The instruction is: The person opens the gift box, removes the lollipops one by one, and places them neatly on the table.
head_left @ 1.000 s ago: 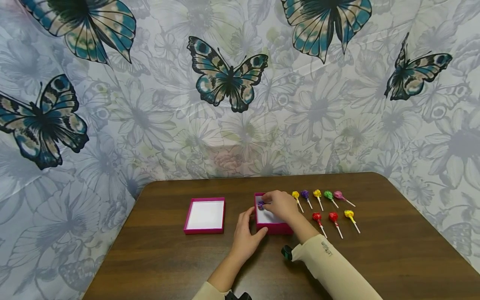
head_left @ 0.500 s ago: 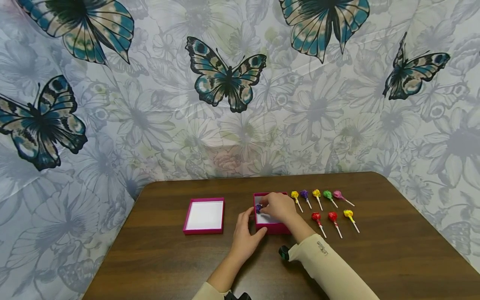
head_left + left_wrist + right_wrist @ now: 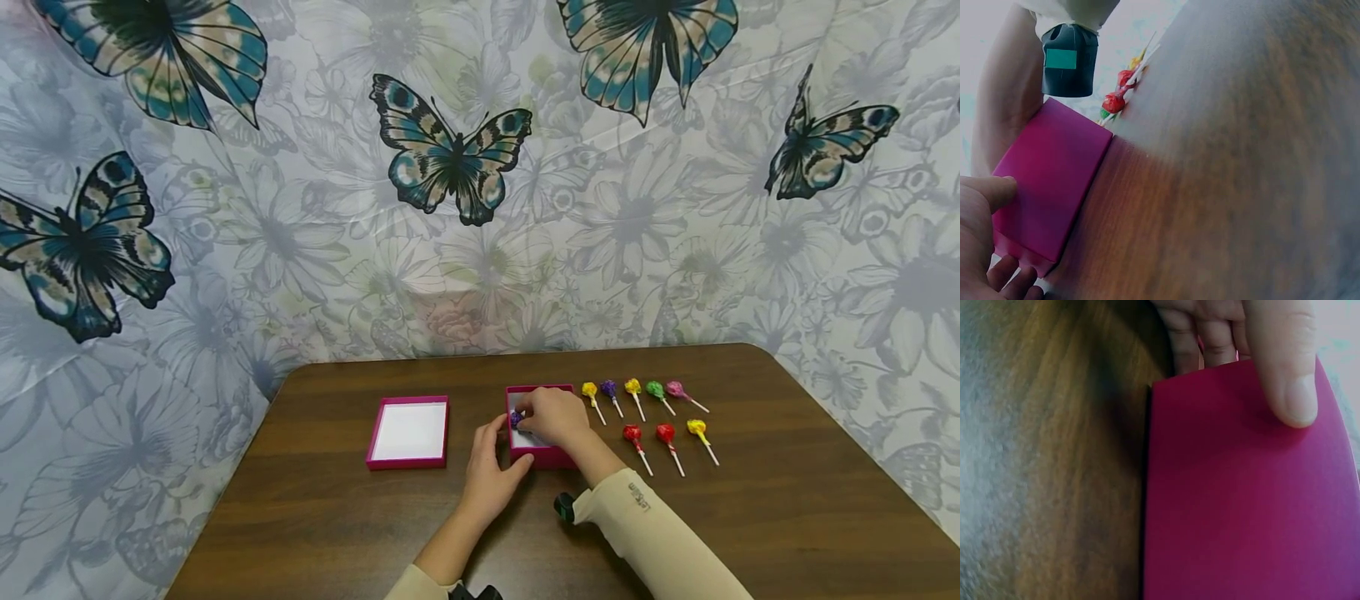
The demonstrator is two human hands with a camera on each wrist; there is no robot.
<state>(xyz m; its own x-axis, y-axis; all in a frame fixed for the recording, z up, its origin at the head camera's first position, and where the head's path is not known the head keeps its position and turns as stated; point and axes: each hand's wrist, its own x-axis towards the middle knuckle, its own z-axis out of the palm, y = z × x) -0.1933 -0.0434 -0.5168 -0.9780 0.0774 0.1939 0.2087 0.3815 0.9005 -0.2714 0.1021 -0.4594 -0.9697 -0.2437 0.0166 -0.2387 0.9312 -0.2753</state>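
Observation:
In the head view, a magenta box (image 3: 543,457) with a white inside stands at the table's middle. My left hand (image 3: 491,471) grips its near left corner, thumb (image 3: 999,189) on the front wall and fingers round the left side. The right wrist view shows the same thumb (image 3: 1291,394) on the box wall. My right hand (image 3: 557,414) reaches down into the box and pinches a purple lollipop (image 3: 516,419), its wrapped head near the left wall. That hand hides most of the lollipop's stick and much of the box's inside.
The box's shallow magenta lid (image 3: 408,463), white inside up, lies to the left on the brown table (image 3: 337,533). Right of the box lie several lollipops in two rows, among them a green lollipop (image 3: 657,390) and a red lollipop (image 3: 666,433). A butterfly-print cloth (image 3: 315,275) hangs behind.
Inside the box, my right hand has shifted slightly left and toward me, bringing the purple lollipop's head a little nearer the front. My left hand has stayed on the corner.

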